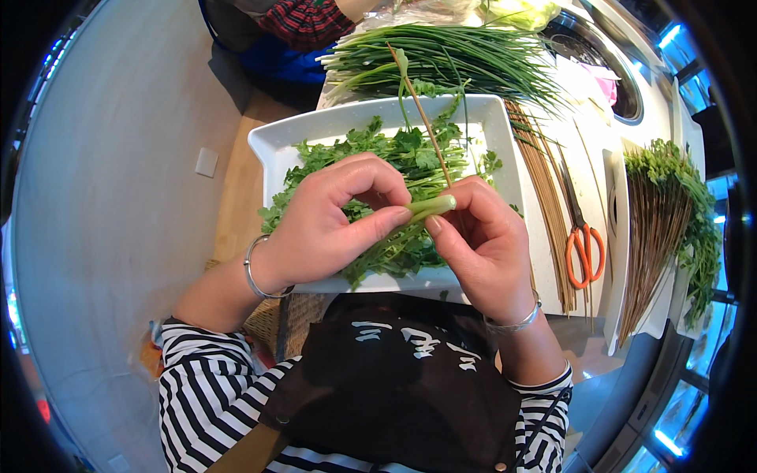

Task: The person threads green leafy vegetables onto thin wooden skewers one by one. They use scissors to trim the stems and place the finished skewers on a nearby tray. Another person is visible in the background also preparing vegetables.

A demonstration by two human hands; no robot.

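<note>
Above a white tray (387,282), my left hand (349,207) pinches a bunch of pale green herb stems (430,206) between thumb and index finger. Their cut ends point towards my right hand (488,236), whose thumb and index finger are beside them. A thin bamboo skewer (427,121) runs up and left from behind my right index finger, its lower part within that hand. Close to its upper tip sits a small green piece of vegetable (402,62). Loose leafy herbs, like coriander (355,142), lie in the tray under both hands.
Long green chives or scallions (437,59) lie beyond the tray. Bamboo skewers (547,213) and orange-handled scissors (584,248) are on the right. Farther right, a white tray holds skewered greens (659,219). Another person's sleeve (307,23) shows at the top.
</note>
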